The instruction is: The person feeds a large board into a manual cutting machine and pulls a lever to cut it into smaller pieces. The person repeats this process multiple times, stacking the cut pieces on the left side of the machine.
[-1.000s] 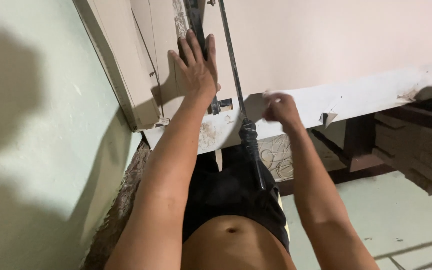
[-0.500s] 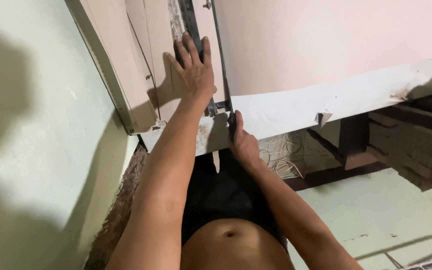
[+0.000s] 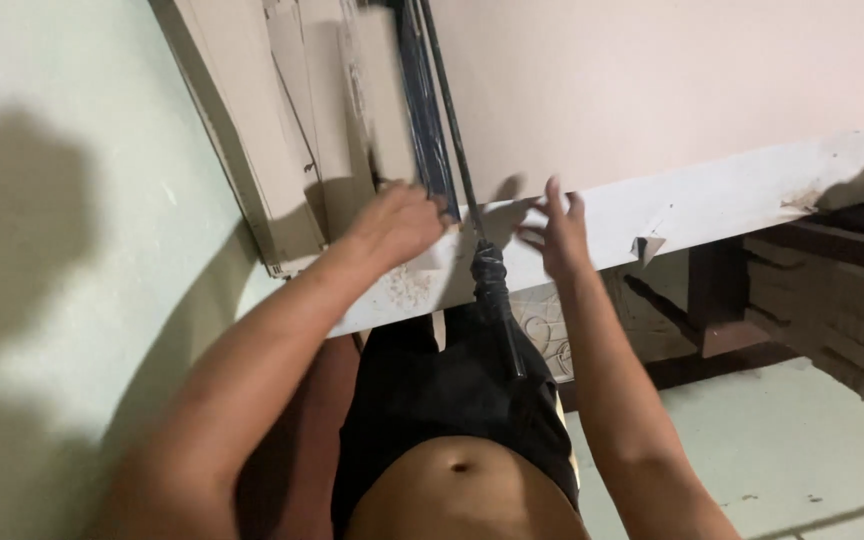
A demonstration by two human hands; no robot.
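The left hand (image 3: pixel 402 222) presses down on the near edge of the white board (image 3: pixel 712 195), fingers curled over it just beside the dark bar (image 3: pixel 430 130) that runs up the wall. The right hand (image 3: pixel 552 232) is loose and spread, holding nothing, hovering by the same edge on the other side of the thin rod (image 3: pixel 449 120). The rod's black taped grip (image 3: pixel 492 285) hangs below the edge, between the two arms. To do this well, I'd keep the left palm steady, bring the right onto the edge, and steer clear of the rod.
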